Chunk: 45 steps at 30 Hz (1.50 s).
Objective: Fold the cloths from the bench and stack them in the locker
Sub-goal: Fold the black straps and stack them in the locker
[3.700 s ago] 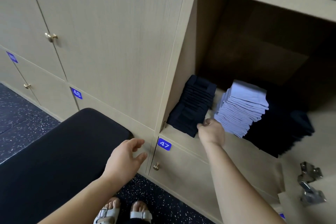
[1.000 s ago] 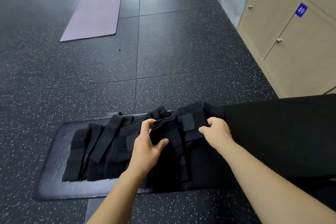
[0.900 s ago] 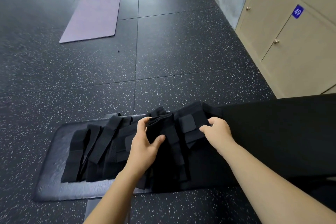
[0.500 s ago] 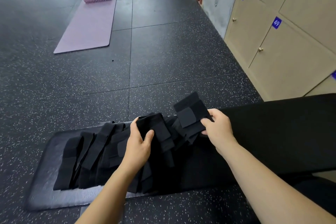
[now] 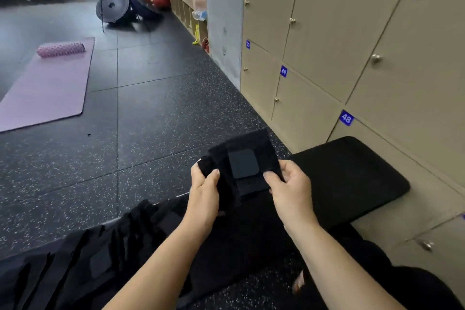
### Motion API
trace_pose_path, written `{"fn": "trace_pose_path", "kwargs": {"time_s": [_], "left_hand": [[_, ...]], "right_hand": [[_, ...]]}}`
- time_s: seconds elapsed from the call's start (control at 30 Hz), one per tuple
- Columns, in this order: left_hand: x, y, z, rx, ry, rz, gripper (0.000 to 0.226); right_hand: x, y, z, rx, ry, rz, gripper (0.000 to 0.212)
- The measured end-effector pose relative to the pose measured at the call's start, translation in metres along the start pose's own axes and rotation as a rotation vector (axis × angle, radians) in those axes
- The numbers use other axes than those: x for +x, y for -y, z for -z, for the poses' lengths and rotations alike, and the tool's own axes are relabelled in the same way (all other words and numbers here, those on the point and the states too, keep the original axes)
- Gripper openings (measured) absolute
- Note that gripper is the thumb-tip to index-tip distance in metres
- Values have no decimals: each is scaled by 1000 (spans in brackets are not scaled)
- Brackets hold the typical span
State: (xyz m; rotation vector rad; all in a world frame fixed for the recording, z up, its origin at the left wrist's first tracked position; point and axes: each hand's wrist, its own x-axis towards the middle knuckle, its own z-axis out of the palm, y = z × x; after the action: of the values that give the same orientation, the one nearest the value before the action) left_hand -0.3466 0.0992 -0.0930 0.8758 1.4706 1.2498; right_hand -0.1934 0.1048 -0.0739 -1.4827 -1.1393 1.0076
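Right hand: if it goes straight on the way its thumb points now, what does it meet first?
The right hand pinches the black cloth, so it pushes into that at once. Beyond the cloth, the left hand grips the opposite edge and is probably next, though the depth between them is unclear.

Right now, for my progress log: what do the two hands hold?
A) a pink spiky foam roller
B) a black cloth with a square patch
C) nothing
B: the left hand and right hand each pinch a side of the black cloth with a square patch.
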Motion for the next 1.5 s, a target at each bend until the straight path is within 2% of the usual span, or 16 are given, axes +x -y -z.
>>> {"fn": "trace_pose_path", "kwargs": {"time_s": [0.1, 0.23, 0.27, 0.37, 0.53, 0.8, 0.9, 1.0, 1.03, 1.13, 1.27, 1.3, 1.33, 1.43, 1.5], "left_hand": [[-13, -9, -47, -17, 77, -21, 27], [-37, -17, -105, 61, 196, -65, 56], [-42, -17, -118, 70, 217, -93, 55], [-60, -16, -156, 53, 303, -87, 29], [-93, -5, -219, 41, 395, -57, 30], [-136, 7, -304, 76, 559, -29, 15], [-146, 15, -324, 67, 601, -18, 9], [-149, 24, -342, 74, 638, -14, 16], [-149, 27, -347, 83, 650, -12, 17], [-146, 34, -359, 102, 711, 15, 20], [-136, 38, -374, 155, 791, 11, 21], [-133, 38, -379, 164, 799, 1, 19], [-129, 38, -383, 173, 801, -12, 18], [-118, 40, -396, 197, 812, -29, 23], [-111, 43, -404, 206, 814, -36, 25]], "right_hand": [[-4, -4, 36, -46, -117, 30, 13], [-11, -10, 86, -78, -260, 37, 12], [-13, -12, 99, -74, -287, 34, 12], [-22, -15, 143, -41, -359, 20, 9], [-42, -23, 214, 46, -475, -72, 7], [-62, -20, 317, 132, -594, -83, 36], [-61, -30, 349, 110, -559, -87, 33], [-60, -37, 372, 89, -450, -90, 12], [-58, -40, 379, 98, -435, -107, 14], [-46, -50, 398, 96, -398, -167, 33], [-22, -63, 419, -80, -321, -225, 78], [-16, -65, 424, -124, -307, -231, 82], [-10, -67, 428, -162, -292, -231, 78], [4, -72, 440, -248, -255, -230, 44], [12, -74, 445, -293, -241, -227, 31]]}}
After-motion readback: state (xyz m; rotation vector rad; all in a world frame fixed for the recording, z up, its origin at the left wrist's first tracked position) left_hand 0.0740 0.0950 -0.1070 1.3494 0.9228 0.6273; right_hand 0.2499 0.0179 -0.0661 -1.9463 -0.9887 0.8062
